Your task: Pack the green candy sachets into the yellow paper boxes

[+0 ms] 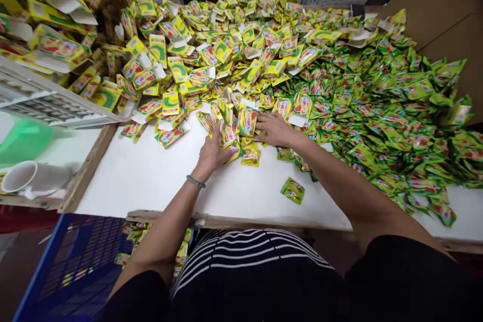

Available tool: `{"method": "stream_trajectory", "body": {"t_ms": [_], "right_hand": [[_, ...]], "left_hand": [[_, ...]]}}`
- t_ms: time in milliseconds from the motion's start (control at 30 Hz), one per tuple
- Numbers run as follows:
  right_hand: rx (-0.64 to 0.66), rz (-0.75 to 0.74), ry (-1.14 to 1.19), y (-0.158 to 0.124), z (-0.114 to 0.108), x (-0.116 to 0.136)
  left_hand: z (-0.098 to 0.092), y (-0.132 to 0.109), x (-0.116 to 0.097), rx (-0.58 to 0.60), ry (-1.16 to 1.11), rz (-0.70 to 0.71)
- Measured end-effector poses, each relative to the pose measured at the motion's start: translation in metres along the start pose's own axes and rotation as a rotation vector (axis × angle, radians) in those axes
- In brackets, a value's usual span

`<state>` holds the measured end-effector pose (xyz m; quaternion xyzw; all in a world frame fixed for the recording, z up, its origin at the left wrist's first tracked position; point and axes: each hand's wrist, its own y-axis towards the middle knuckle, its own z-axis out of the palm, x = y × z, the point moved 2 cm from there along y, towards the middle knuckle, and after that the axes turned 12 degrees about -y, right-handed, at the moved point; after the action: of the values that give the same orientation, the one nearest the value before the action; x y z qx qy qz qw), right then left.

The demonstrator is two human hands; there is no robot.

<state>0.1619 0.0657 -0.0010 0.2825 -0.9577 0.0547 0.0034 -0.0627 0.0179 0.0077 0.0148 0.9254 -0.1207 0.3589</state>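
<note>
My left hand (212,155), with a beaded bracelet on the wrist, has its thumb and fingers around a small yellow carton (229,136) at the near edge of the heap. Facing it, my right hand (274,130) lies with fingers stretched out against another yellow carton (247,119); its fingertips are partly hidden. A yellow sachet (250,154) rests on the white tabletop (151,176) between the hands. Closer to me and to the right lies a single green sachet (293,190).
Yellow cartons (179,69), many with open flaps, are heaped across the table's back. Green sachets (377,105) pile up on the right. A tilted white crate (56,95) spills cartons at left, near a white mug (35,178). Below stands a blue crate (79,256).
</note>
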Motion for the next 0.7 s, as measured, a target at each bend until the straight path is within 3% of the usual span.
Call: {"method": "stream_trajectory", "body": {"t_ms": [67,133,233,400,533,700], "right_hand": [[-0.042,0.038,0.055,-0.027,-0.004,-0.001],[-0.080,0.196,0.103,-0.054,-0.003,-0.006],[-0.034,0.406,0.122,-0.087,0.007,-0.011],[0.053,0.493,-0.001,-0.111,0.029,-0.003],[0.042,0.396,0.001,-0.115,0.035,0.014],[-0.080,0.189,0.022,-0.125,0.041,0.045]], "left_hand": [[-0.004,-0.010,0.002,-0.037,0.023,0.030],[-0.008,-0.022,0.005,-0.075,0.042,0.023],[-0.011,-0.037,0.010,-0.093,-0.002,-0.044],[0.000,-0.058,0.016,-0.141,-0.355,-0.082],[0.022,-0.072,0.020,-0.106,-0.572,-0.124],[0.029,-0.089,0.016,-0.106,-0.344,-0.214]]}}
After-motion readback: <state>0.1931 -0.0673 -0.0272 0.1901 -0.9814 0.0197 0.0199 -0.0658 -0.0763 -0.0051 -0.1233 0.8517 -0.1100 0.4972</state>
